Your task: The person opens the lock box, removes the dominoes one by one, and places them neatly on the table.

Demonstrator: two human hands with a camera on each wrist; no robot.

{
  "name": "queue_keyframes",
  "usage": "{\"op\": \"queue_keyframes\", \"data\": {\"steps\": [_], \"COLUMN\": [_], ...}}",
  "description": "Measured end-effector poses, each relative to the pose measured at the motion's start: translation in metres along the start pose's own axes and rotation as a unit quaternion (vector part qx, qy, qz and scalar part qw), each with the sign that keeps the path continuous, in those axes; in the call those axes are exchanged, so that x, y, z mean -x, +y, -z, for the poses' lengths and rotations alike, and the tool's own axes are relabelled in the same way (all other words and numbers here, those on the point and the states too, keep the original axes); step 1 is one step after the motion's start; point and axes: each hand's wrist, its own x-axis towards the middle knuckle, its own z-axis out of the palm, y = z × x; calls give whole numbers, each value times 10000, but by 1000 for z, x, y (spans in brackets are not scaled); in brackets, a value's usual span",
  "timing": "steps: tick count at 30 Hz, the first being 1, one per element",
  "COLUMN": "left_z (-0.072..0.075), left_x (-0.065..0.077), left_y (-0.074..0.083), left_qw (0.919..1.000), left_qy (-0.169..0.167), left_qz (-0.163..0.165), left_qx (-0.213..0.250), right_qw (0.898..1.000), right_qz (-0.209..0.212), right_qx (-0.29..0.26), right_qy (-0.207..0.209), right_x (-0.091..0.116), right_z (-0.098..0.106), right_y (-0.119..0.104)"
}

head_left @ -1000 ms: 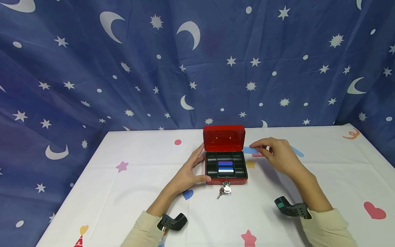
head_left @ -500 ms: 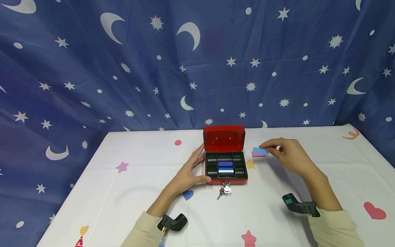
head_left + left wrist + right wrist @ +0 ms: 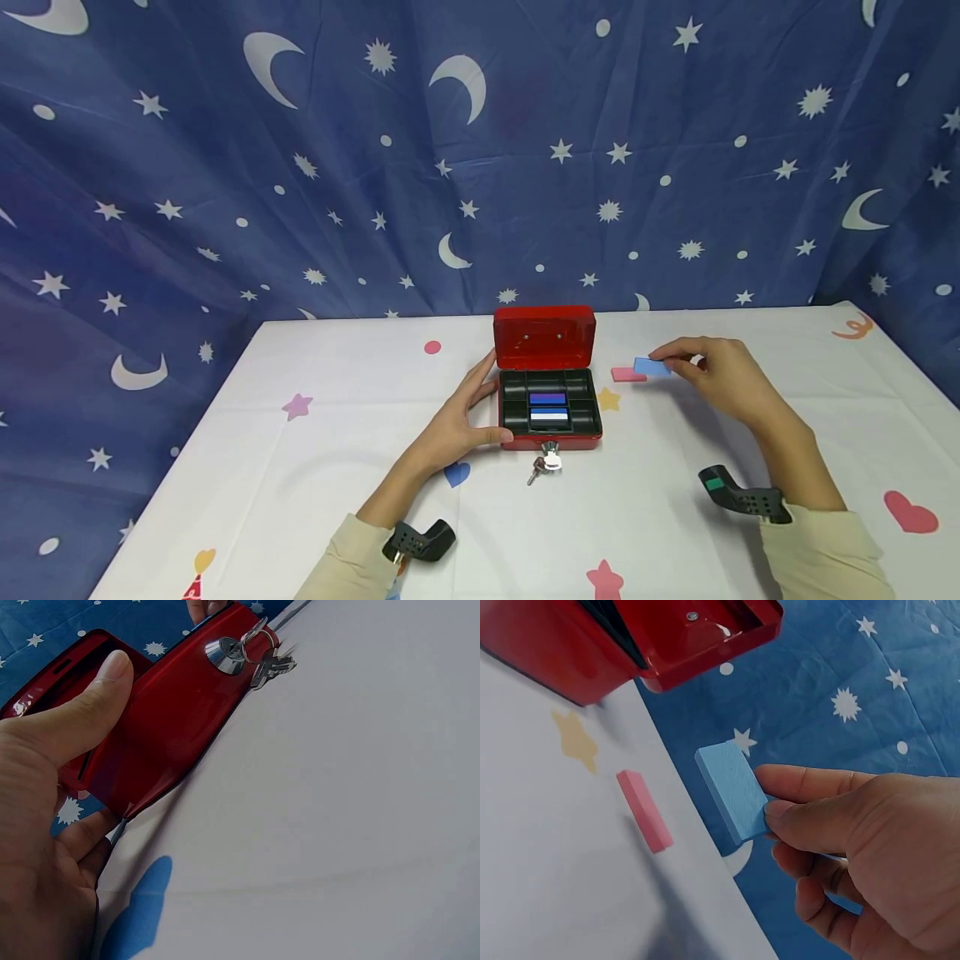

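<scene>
A red cash box stands with its lid raised and a black divided tray inside. Purple and blue-and-white blocks lie in the tray's middle compartments. My left hand rests along the box's left side, thumb on the front corner and fingers mostly straight. Between thumb and fingertips, my right hand pinches a light blue rectangular block, held above the table right of the box. A pink block lies on the table near it.
Keys hang from the lock on the box's front. A white cloth with printed shapes covers the table. Behind the table hangs a blue curtain with moons and stars.
My right hand has moved right, away from the box, with the light blue block, which now shows beside the pink block instead of over it. My left hand and the box stay put.
</scene>
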Motion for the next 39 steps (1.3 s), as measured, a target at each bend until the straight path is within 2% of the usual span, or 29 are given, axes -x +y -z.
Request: {"op": "queue_keyframes", "data": {"steps": [9,17,25,39], "left_z": [0,0,0,0], "left_x": [0,0,0,-1], "left_y": [0,0,0,0], "left_qw": [10000,10000,10000,10000], "left_qy": [7,5,9,-23], "left_qz": [-9,39,52,-22], "left_qx": [16,44,29,63], "right_qw": [9999,9988,9986,9986], "right_qz": [-130,-448,-496,-508], "right_qx": [67,127,123,-10], "right_qy": [37,-153,-135,-131], "right_x": [2,3,5,5], "right_z": [-1,-6,-16,-25], "right_y": [14,25,35,37]}}
